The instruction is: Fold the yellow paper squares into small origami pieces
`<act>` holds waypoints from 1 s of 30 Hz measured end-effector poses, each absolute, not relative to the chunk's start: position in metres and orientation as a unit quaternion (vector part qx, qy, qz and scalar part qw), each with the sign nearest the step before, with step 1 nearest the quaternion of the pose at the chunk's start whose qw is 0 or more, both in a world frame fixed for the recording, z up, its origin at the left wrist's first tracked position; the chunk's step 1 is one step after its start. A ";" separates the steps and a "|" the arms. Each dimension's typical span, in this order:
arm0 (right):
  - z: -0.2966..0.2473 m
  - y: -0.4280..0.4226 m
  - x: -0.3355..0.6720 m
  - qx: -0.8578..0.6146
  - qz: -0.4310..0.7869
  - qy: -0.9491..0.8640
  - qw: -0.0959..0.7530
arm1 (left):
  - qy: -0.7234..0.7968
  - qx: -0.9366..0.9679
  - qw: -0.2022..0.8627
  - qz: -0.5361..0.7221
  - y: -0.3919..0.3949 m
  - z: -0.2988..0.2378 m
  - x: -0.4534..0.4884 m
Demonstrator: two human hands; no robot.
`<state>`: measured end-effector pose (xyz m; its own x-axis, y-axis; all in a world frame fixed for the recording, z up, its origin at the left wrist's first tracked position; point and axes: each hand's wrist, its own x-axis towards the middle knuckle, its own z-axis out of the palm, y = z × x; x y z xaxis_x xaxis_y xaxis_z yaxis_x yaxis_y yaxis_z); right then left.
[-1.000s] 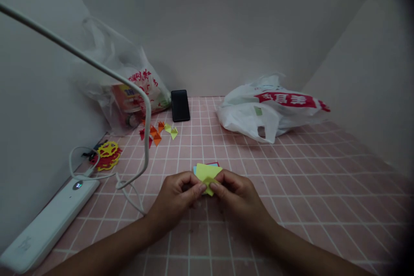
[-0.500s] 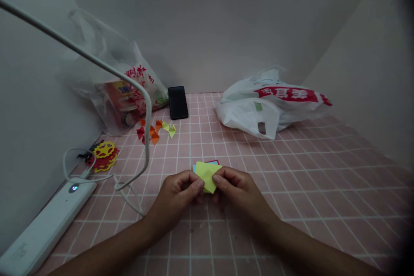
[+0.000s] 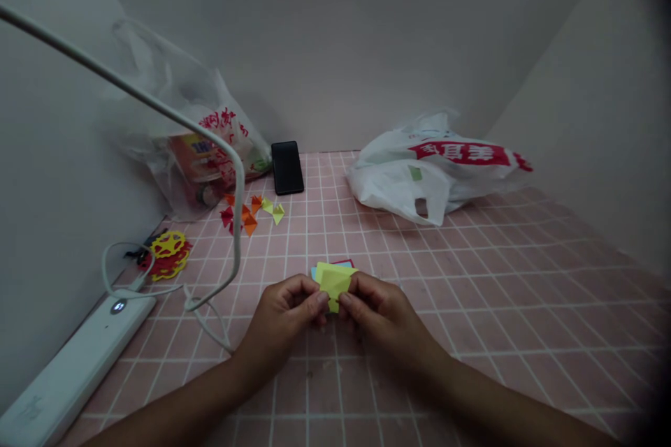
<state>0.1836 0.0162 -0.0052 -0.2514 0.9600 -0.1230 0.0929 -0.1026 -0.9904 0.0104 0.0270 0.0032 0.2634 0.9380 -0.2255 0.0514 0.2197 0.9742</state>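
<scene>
My left hand [image 3: 286,314] and my right hand [image 3: 377,311] meet at the middle of the pink gridded mat [image 3: 472,307]. Both pinch a small yellow paper piece [image 3: 334,282] between thumb and fingertips, its folded lower corner between my fingers. Just behind it a small stack of coloured paper squares [image 3: 343,265] lies on the mat, with blue and red edges showing.
Folded paper triangles [image 3: 252,211] and a black phone [image 3: 287,167] lie at the back left, beside a clear plastic bag [image 3: 193,147]. A white plastic bag [image 3: 435,171] sits at the back right. Red and yellow paper cut-outs [image 3: 168,255], a white lamp base [image 3: 68,367] and its cord [image 3: 210,307] occupy the left.
My fingers have worked the yellow paper into a smaller, more folded shape. Both hands stay in the same spot on the mat.
</scene>
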 end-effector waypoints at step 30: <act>-0.002 0.018 0.183 -0.436 0.640 -0.493 0.396 | 0.472 0.413 0.678 0.385 0.028 -0.009 0.011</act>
